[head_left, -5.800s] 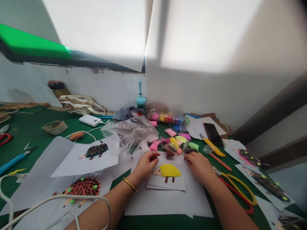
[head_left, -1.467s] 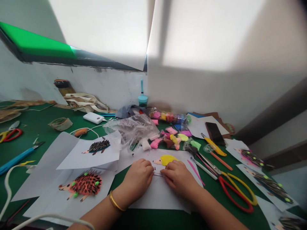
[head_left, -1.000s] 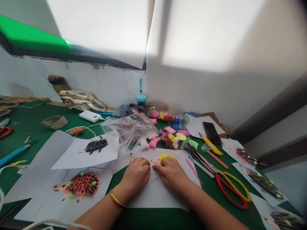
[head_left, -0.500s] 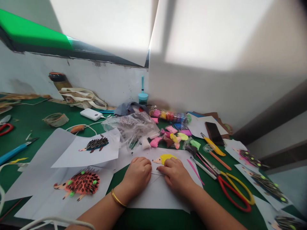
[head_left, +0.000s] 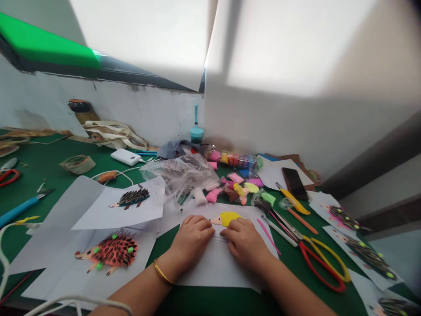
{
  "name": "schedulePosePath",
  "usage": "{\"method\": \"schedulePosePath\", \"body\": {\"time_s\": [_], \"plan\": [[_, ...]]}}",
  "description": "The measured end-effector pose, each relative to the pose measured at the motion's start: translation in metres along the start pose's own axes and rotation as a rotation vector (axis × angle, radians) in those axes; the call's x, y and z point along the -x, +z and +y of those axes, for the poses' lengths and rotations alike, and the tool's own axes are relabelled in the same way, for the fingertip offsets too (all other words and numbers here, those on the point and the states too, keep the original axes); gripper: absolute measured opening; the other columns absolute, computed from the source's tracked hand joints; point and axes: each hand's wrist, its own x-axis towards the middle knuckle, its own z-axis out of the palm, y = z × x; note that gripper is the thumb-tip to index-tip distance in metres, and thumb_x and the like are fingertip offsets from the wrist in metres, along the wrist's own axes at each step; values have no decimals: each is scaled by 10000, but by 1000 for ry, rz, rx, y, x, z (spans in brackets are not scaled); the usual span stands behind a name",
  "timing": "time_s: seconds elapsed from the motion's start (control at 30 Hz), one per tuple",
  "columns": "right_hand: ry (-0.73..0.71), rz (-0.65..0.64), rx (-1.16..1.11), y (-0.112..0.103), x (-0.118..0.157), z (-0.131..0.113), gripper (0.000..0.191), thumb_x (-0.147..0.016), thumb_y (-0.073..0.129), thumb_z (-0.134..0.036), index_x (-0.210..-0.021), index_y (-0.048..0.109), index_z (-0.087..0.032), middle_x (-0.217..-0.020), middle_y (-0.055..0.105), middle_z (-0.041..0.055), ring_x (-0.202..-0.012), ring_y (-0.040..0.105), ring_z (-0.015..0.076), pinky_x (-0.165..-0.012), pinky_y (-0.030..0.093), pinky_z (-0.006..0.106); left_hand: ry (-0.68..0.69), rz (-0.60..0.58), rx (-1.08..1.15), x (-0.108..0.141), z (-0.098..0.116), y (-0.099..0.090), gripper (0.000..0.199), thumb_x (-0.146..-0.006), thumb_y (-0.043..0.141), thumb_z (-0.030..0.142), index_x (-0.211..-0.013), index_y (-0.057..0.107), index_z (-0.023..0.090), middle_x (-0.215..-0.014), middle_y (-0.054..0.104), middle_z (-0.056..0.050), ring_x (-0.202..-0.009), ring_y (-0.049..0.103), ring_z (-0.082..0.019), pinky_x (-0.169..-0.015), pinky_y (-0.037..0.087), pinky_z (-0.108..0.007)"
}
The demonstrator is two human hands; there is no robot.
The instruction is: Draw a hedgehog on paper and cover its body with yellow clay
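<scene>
A small clay hedgehog (head_left: 228,218) with a yellow back and a pale pink face lies on a white sheet of paper (head_left: 219,267) in front of me. Just left of its snout is my left hand (head_left: 194,239), a gold bangle at its wrist, with the fingers curled together. Over the lower part of the hedgehog rests my right hand (head_left: 246,241), its fingers bent and close together, the index fingertip by the paper. Whether either hand pinches something small is hidden. The hedgehog's belly is covered by my right fingers.
Beyond the paper lie several clay packets (head_left: 235,188) and a crumpled plastic bag (head_left: 180,175). Scissors (head_left: 324,259), a yellow craft knife (head_left: 294,199) and a phone (head_left: 294,182) lie right. Finished hedgehogs on paper, including a red one (head_left: 115,250), lie left and right.
My left hand has shifted slightly right, towards the hedgehog's snout. My right index finger has drawn in from its extended position, and the dark speck at its tip no longer shows.
</scene>
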Motion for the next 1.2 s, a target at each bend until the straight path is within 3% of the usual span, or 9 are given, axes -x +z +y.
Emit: {"method": "schedulePosePath", "body": {"time_s": [0.27,0.47,0.67,0.8,1.0,1.2], "plan": [[6,27,-6,3,2,2,248,-807,585,-124,-1002,693,-232,-888,623,41,-878,487,204,-783,297,340,101,2,64,1,2,1,167,-890,577,159,-973,678,262,-1012,667,-11,-987,574,-202,-971,382,-419],[-18,28,4,3,1,2,271,-801,602,-127,-1024,683,-257,-894,616,25,-878,480,195,-779,292,336,86,6,68,1,3,2,179,-857,558,113,-937,662,236,-1007,660,-20,-959,570,-199,-996,383,-429],[-42,10,76,0,1,-4,140,-866,590,-205,-969,676,-244,-866,615,26,-851,461,196,-775,281,347,38,15,55,2,4,4,320,-843,533,95,-1123,623,221,-1102,641,-63,-1021,562,-233,-999,398,-441],[-39,6,69,-1,2,-1,143,-866,589,-201,-967,679,-247,-879,617,28,-866,465,197,-783,279,352,44,-15,35,2,5,4,297,-850,557,122,-1112,637,237,-1092,637,-50,-1034,553,-235,-1017,390,-445],[-7,27,36,-2,4,3,271,-805,609,-136,-1041,672,-255,-909,624,29,-892,476,204,-781,288,347,39,-13,40,2,5,3,295,-848,560,113,-1105,636,235,-1077,638,-43,-1032,552,-223,-1040,377,-441],[-47,-36,42,1,3,-6,298,-834,573,-138,-1100,658,-243,-902,621,39,-881,479,202,-795,313,343,36,22,57,2,5,5,242,-864,540,127,-1065,643,212,-1051,646,-65,-1004,572,-226,-1024,400,-458]]}}
